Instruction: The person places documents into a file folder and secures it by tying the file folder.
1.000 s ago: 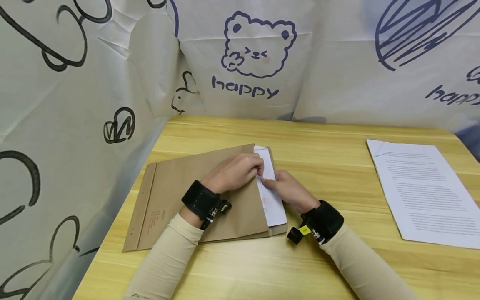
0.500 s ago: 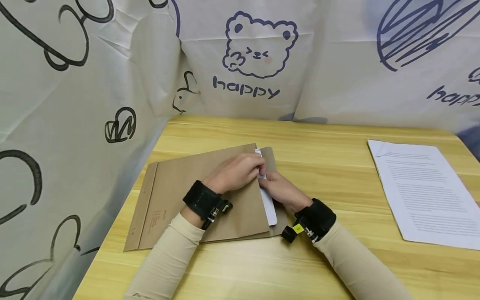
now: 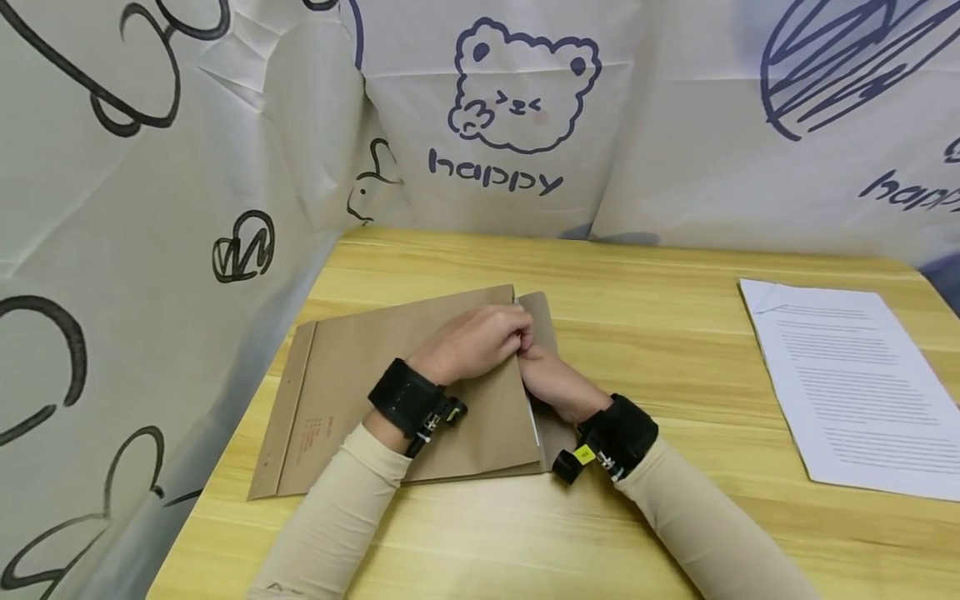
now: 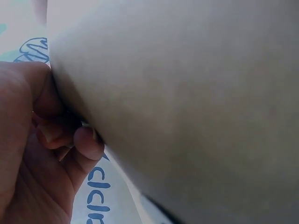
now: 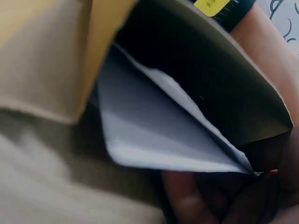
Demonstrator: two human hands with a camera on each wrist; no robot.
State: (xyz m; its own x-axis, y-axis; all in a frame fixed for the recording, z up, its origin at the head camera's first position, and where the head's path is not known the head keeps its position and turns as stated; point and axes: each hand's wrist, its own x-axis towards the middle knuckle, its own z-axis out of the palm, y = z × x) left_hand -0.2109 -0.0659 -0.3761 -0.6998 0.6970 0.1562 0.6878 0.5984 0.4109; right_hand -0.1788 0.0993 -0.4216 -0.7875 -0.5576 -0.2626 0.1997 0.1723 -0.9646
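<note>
A brown paper document envelope (image 3: 375, 367) lies on the table with its mouth toward the right. My left hand (image 3: 483, 337) pinches the upper layer at the mouth and lifts it; the left wrist view shows curled fingers (image 4: 86, 142) at that edge. Just below, my right hand (image 3: 558, 383) grips the end of a white sheaf of papers (image 5: 140, 126), which is almost wholly inside the envelope. Only a thin white strip shows in the head view. The right hand's fingertips are hidden at the mouth. The envelope's lower layer (image 3: 545, 321) sticks out behind the right hand.
A stack of printed sheets (image 3: 847, 383) lies on the right side of the wooden table (image 3: 675, 533). White sheeting with drawings (image 3: 675, 167) hangs behind the table and along its left side.
My right hand has moved left, and the papers have slid deeper into the envelope, from a wide white band to a thin strip. My left hand has kept its hold on the edge.
</note>
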